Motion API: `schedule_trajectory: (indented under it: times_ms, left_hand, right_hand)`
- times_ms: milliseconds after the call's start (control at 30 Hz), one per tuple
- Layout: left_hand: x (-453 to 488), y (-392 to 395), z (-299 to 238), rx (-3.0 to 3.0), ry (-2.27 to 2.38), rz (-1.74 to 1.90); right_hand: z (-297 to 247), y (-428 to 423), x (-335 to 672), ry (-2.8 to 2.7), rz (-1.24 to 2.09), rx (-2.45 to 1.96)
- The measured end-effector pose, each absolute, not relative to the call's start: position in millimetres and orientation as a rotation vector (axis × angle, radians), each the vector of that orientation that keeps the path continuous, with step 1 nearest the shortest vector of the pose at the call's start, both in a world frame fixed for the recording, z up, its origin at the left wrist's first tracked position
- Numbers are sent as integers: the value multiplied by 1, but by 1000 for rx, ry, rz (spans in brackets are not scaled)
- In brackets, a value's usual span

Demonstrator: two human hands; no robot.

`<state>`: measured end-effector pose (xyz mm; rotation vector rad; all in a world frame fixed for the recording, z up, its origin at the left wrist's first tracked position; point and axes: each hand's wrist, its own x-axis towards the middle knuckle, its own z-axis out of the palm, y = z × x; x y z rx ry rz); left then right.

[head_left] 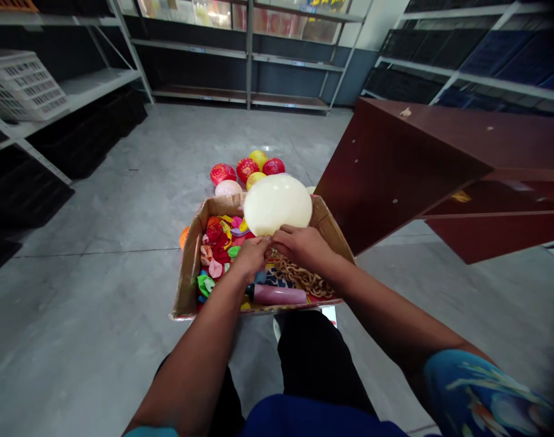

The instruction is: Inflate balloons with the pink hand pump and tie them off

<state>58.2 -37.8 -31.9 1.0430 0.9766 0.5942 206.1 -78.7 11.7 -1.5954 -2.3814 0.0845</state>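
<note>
An inflated cream-white balloon (pixel 278 205) hangs over an open cardboard box (pixel 184 285). At its neck, my left hand (pixel 255 254) pinches the balloon from the left. My right hand (pixel 299 244) is closed round the same neck from the right, and the fingers of both hands meet there. Below them in the box lie limp colored balloons (pixel 215 233), a pink hand pump (pixel 279 295) with a dark end, and a tan chain-like bundle (pixel 306 278). The exact grip at the neck is partly hidden by the fingers.
Several inflated red, yellow and pink balloons (pixel 246 169) lie on the grey floor (pixel 122 212) beyond the box. A dark red wooden piece of furniture (pixel 395 164) stands close on the right. Metal shelves (pixel 199 50) line the back; a white basket (pixel 26 85) sits on the left shelving.
</note>
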Motion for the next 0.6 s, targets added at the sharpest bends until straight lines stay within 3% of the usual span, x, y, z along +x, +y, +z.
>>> schedule_trajectory:
  times_ms: [233,433,600]
  left_hand:
    - [50,-24,-40,1496,1278,645]
    - [60,-36,-34,775,840,527]
    - [53,-30,-31,421,712,513]
  right_hand:
    - [22,-74,216,-1501,1168,-1420]
    - [50,-55,186,-1455,1361,-958]
    - [41,-83,196,-1487,1435,-914]
